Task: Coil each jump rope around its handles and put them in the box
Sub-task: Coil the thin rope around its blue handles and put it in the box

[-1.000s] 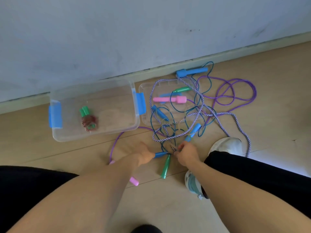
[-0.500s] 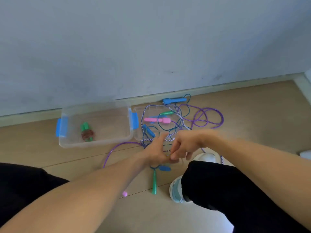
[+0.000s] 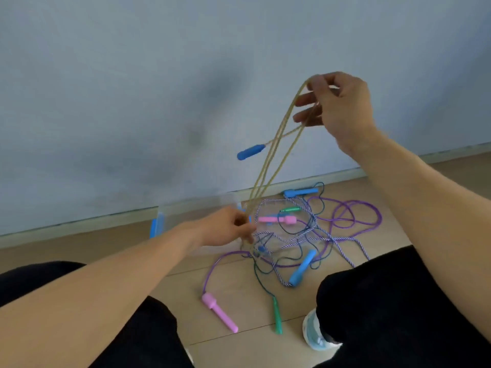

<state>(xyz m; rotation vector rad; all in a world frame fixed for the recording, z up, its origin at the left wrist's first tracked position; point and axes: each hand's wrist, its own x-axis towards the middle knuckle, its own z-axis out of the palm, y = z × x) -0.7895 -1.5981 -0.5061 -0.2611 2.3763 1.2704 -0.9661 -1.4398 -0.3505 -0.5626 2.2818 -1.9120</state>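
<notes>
Right hand [image 3: 342, 107] raised above clear plastic box [image 3: 170, 216], fingers pinching thin yellowish cord [image 3: 276, 158], smooth blue handle [image 3: 251, 152] dangling, left hand [image 3: 228, 229] gripping cord strands before box, tangled ropes [image 3: 318, 235] on wooden floor [image 3: 239, 309] right of box.

Wooden floor strewn with tangled jump ropes beside a clear box

The pale plank floor [image 3: 233, 293] meets a wall skirting. On it lie a clear box [image 3: 186, 216] with blue clips, a purple rope [image 3: 353, 216] with pink handles [image 3: 219, 312], a dark green rope with a green handle [image 3: 277, 318], a striped white-and-purple rope [image 3: 342, 245], and blue handles [image 3: 301, 268], all tangled together just right of the box.
</notes>
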